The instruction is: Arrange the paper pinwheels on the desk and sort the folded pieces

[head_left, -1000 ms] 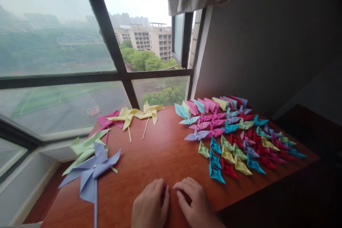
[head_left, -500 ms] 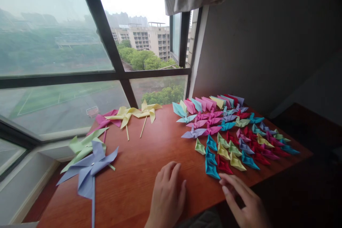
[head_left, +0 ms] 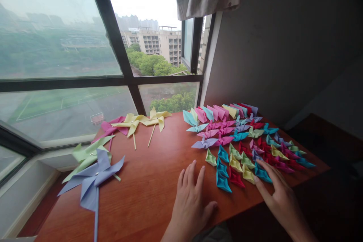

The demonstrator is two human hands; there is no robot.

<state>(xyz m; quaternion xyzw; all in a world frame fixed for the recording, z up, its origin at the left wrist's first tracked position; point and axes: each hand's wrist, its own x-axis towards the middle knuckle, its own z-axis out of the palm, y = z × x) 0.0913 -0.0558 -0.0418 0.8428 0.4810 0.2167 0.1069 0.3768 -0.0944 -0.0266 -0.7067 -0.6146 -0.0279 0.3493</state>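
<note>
At the far left of the reddish wooden surface (head_left: 147, 181), a lavender pinwheel (head_left: 93, 177) lay on its stick, overlapping a pale green pinwheel (head_left: 87, 155) behind it. Further back, near the window, lay a pink pinwheel (head_left: 110, 128) and two yellow pinwheels (head_left: 144, 120), all well apart from the hands.

The left hand (head_left: 190, 200) lay flat on the surface near its front edge, palm down, fingers spread and holding nothing. Just beyond its fingertips sat a small light green folded piece (head_left: 211, 157), near but not touching.

To the right spread the folded paper pieces (head_left: 244, 140), a dense patch of small pointed shapes in blue, red, yellow, green, pink, magenta and lavender, some flat, others at the back standing on edge. They ran from mid-surface to its right edge.

The right hand (head_left: 279, 194) reached in from the right with fingers extended and slightly parted, gripping nothing; its fingertips rested at the near edge of the patch, touching or just beside a blue piece (head_left: 262, 172) and a yellow piece (head_left: 248, 174).
</note>
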